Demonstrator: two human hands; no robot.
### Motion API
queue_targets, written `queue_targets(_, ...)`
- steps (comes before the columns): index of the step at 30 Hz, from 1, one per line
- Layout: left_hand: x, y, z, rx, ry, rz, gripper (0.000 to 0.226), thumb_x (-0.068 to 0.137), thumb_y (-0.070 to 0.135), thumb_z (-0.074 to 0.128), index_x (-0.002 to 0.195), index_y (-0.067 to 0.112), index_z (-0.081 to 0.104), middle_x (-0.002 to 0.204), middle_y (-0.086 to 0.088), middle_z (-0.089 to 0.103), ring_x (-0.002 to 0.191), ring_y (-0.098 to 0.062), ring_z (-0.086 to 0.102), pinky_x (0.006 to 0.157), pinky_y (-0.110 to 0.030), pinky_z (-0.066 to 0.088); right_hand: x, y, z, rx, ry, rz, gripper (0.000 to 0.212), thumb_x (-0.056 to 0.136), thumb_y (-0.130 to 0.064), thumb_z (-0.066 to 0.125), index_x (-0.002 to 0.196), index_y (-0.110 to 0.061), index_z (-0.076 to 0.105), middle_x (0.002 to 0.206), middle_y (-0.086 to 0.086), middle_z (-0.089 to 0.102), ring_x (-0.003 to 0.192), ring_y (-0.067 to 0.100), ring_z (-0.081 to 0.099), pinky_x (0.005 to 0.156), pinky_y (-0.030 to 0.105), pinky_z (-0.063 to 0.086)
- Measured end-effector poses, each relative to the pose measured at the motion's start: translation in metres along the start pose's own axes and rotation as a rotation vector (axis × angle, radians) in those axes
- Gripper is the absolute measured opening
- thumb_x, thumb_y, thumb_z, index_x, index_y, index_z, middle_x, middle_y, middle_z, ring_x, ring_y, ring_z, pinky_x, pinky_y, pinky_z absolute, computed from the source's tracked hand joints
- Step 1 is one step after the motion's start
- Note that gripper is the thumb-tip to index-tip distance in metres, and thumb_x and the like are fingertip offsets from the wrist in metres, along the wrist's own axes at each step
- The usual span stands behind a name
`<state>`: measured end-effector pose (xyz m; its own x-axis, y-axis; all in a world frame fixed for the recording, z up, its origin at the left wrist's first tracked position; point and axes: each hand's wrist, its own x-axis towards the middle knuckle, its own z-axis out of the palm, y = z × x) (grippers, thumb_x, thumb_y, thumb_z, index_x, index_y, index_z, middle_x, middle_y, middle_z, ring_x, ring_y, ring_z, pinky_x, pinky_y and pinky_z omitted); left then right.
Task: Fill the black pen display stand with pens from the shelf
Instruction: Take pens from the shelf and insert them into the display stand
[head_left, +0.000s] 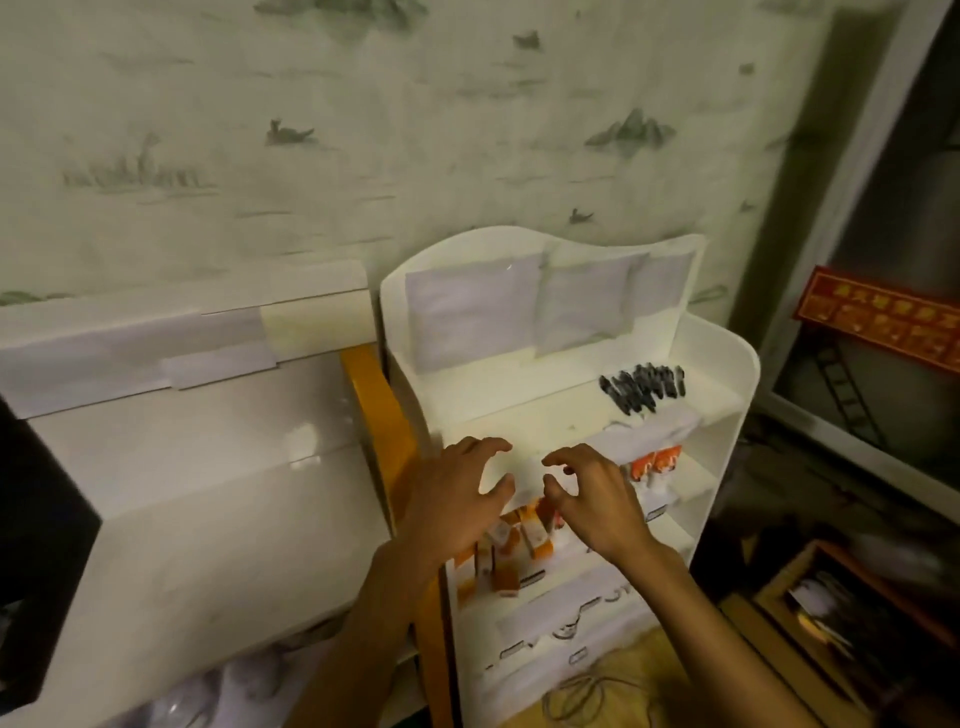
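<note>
A row of several black pens (644, 387) lies on the top tier of a white stepped shelf (727, 364), at its right end. My left hand (457, 499) and my right hand (592, 493) hover side by side over the shelf's middle tiers, below and left of the pens. Both hands have spread, loosely curled fingers and hold nothing. No black display stand is clearly in view; a dark object (36, 545) sits at the far left edge and I cannot tell what it is.
Orange-and-white small boxes (514, 551) stand on lower tiers under my hands, with more boxes (654, 462) at the right. A white glossy cabinet (197, 493) stands left of the shelf, an orange panel (384, 415) between them. A wooden crate (852, 618) sits lower right.
</note>
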<state>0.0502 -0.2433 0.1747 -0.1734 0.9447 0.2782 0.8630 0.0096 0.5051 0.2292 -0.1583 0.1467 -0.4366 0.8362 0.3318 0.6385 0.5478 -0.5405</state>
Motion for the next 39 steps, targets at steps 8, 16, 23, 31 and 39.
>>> queue_targets(8,0.104,0.028,0.084,0.036,-0.049,-0.01,0.036,0.096,0.05,0.052,0.132,0.042,0.052,0.136,0.014,0.059,0.118,-0.012,0.058,0.106,-0.036,0.043,0.065,0.115,-0.023,-0.074,-0.01,0.077,0.025,0.092,-0.033,0.062,0.115,-0.027,0.067,0.122,-0.004,0.066,0.103,0.015,0.065,0.078,0.025,0.049)
queue_targets(16,0.202,0.045,0.151,0.007,-0.086,-0.048,0.036,0.095,0.047,0.053,0.13,0.041,0.053,0.129,0.011,0.062,0.112,-0.014,0.061,0.1,-0.039,0.047,0.141,0.209,-0.046,-0.127,-0.058,0.103,0.027,0.092,-0.034,0.062,0.118,-0.027,0.066,0.123,-0.005,0.065,0.104,0.014,0.064,0.08,0.021,0.042)
queue_targets(23,0.265,0.05,0.202,-0.027,-0.138,-0.125,0.033,0.092,0.045,0.055,0.124,0.036,0.059,0.12,0.01,0.065,0.104,-0.013,0.062,0.093,-0.036,0.051,0.184,0.264,-0.043,-0.052,-0.103,0.136,0.026,0.092,-0.028,0.064,0.118,-0.023,0.068,0.121,-0.003,0.066,0.103,0.015,0.063,0.081,0.023,0.045)
queue_targets(31,0.32,0.045,0.267,-0.049,-0.156,-0.249,0.029,0.092,0.05,0.054,0.119,0.038,0.057,0.115,0.01,0.064,0.095,-0.011,0.06,0.088,-0.035,0.052,0.245,0.333,-0.032,-0.01,-0.171,0.104,0.023,0.091,-0.021,0.067,0.113,-0.017,0.07,0.112,0.002,0.068,0.097,0.017,0.062,0.081,0.02,0.041)
queue_targets(39,0.369,0.051,0.343,-0.029,-0.155,-0.497,0.031,0.091,0.05,0.057,0.119,0.036,0.06,0.113,0.009,0.064,0.091,-0.008,0.055,0.077,-0.027,0.046,0.306,0.4,-0.024,0.04,-0.263,-0.023,0.016,0.089,-0.017,0.069,0.105,-0.019,0.071,0.102,0.0,0.068,0.088,0.013,0.061,0.078,0.023,0.048)
